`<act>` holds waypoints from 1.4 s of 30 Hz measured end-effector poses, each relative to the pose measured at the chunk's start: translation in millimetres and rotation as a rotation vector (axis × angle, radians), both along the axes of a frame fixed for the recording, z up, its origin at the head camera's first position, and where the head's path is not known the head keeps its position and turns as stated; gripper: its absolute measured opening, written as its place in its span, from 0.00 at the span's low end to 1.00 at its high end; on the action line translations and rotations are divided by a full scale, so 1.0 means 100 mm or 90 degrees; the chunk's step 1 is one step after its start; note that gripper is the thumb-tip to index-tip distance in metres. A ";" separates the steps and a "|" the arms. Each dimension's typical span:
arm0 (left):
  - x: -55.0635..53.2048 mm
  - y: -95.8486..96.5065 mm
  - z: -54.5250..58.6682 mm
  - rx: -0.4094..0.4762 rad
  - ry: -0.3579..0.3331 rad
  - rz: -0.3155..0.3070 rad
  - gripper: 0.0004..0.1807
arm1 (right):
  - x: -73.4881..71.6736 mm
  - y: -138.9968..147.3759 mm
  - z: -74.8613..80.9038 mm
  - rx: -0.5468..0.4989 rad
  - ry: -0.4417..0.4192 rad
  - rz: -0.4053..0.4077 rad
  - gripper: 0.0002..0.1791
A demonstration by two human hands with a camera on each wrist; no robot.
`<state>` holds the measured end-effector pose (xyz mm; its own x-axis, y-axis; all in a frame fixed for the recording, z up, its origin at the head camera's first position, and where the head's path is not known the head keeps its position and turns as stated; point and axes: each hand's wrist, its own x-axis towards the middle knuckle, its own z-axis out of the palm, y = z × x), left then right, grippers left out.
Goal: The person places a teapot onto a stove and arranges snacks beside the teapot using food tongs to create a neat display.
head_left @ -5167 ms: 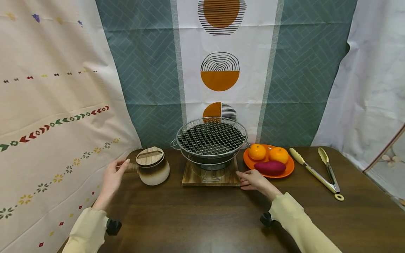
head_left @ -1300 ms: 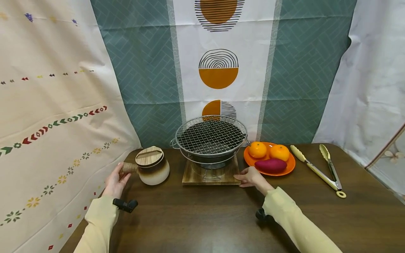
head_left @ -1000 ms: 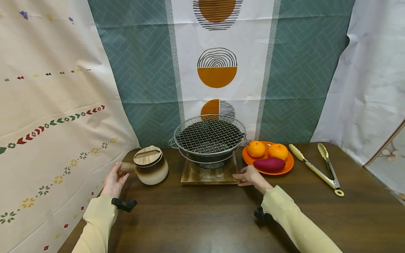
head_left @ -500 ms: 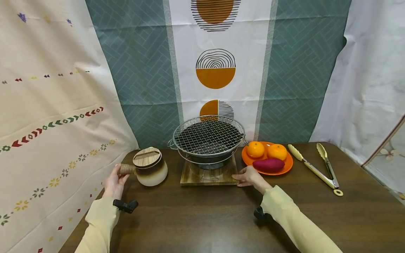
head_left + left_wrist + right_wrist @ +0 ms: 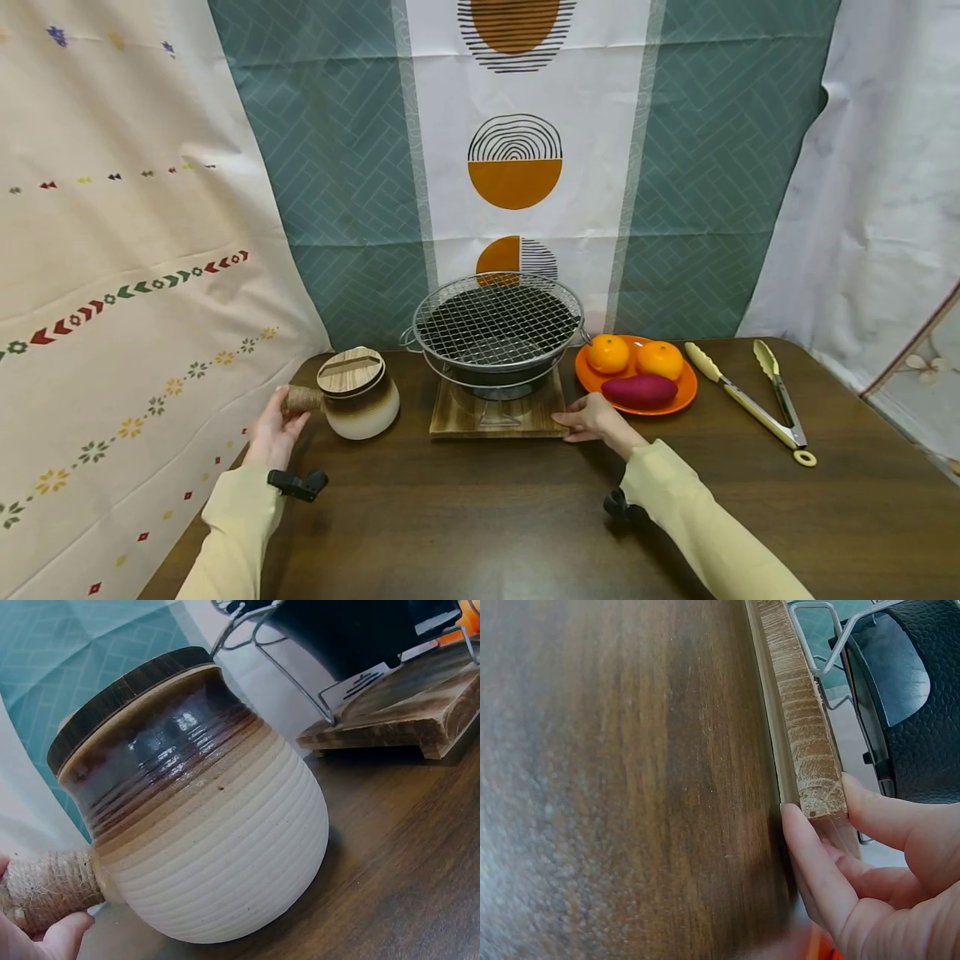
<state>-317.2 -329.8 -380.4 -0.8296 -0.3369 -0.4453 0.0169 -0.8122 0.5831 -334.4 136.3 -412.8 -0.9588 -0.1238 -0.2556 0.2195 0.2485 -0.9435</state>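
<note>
Left hand (image 5: pixel 272 429) grips the pot (image 5: pixel 217 840) by its twine-wrapped handle (image 5: pixel 303 399), right hand (image 5: pixel 595 419) pinches the wooden board (image 5: pixel 453 418), orange plate (image 5: pixel 687 389) just beyond

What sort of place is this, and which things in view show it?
Probably a staged cooking set-up, perhaps a mock kitchen: a grill, a lidded pot, and patterned cloths hung like walls behind and beside them.

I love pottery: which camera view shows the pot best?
The left wrist view: the pot looms largest there, glossy and dark above, pale and ridged below. The head view has it smaller, but with its lid seen from above. The right wrist view doesn't show it.
</note>
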 end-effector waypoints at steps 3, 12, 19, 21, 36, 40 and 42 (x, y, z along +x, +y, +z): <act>0.01 -0.01 -0.02 -0.011 0.008 0.005 0.27 | -0.01 -0.01 -0.01 0.002 0.000 -0.002 0.23; 0.04 0.00 -0.05 -0.028 0.040 0.093 0.28 | -0.02 -0.07 -0.04 0.001 0.010 -0.005 0.20; 0.07 0.02 -0.02 -0.052 0.037 0.148 0.23 | -0.02 -0.10 -0.06 0.000 0.011 -0.012 0.21; 0.08 0.02 -0.01 -0.058 0.030 0.148 0.23 | -0.01 -0.10 -0.06 0.003 0.008 -0.015 0.20; 0.08 -0.11 0.29 -0.024 0.045 0.111 0.22 | -0.02 -0.02 -0.02 0.021 -0.003 -0.023 0.23; 0.07 -0.13 0.40 -0.024 0.056 0.090 0.26 | -0.02 -0.02 -0.03 0.020 -0.002 -0.022 0.23; 0.07 -0.14 0.45 -0.021 0.054 0.100 0.29 | -0.02 -0.01 -0.02 0.014 -0.001 -0.021 0.23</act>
<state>-310.1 -343.8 -335.2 -0.8000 -0.4783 -0.3624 0.1917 -0.7760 0.6009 -336.3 135.2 -415.0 -0.9618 -0.0863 -0.2597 0.2297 0.2615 -0.9375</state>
